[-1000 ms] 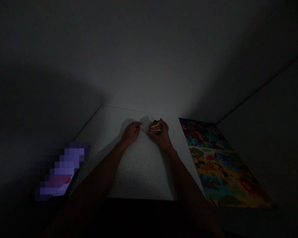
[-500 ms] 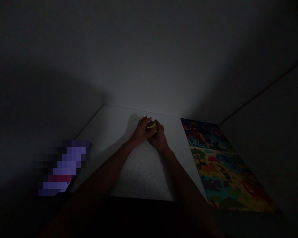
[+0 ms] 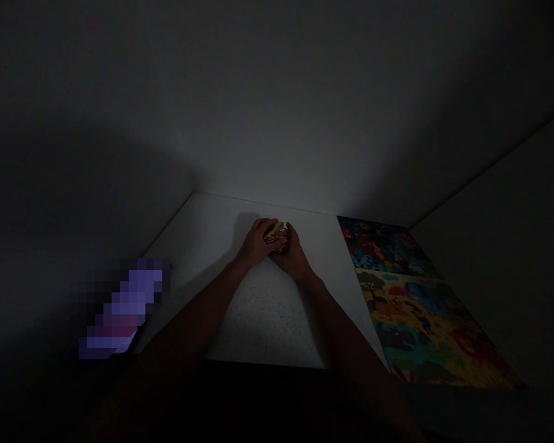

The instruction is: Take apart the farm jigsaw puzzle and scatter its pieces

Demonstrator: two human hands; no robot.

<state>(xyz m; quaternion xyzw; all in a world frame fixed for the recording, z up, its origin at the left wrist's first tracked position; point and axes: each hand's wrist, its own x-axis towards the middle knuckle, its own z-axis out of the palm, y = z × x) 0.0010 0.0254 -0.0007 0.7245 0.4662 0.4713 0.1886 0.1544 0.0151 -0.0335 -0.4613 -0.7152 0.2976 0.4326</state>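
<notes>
The room is dark, with light falling on a white table top [image 3: 258,314]. My left hand [image 3: 255,243] and my right hand [image 3: 294,256] meet at the far middle of the table. Both close around a small bundle of colourful pieces [image 3: 276,233], yellow and red, seen only partly between the fingers. What the pieces are I cannot make out.
A large colourful picture sheet [image 3: 415,307] lies flat on the right part of the table. A blurred purple rectangular object [image 3: 124,307] sits at the table's left edge. Walls close the table in at the back and on both sides.
My left hand moved right from the table and joined my right hand on the colourful bundle. Both hands shifted slightly left.
</notes>
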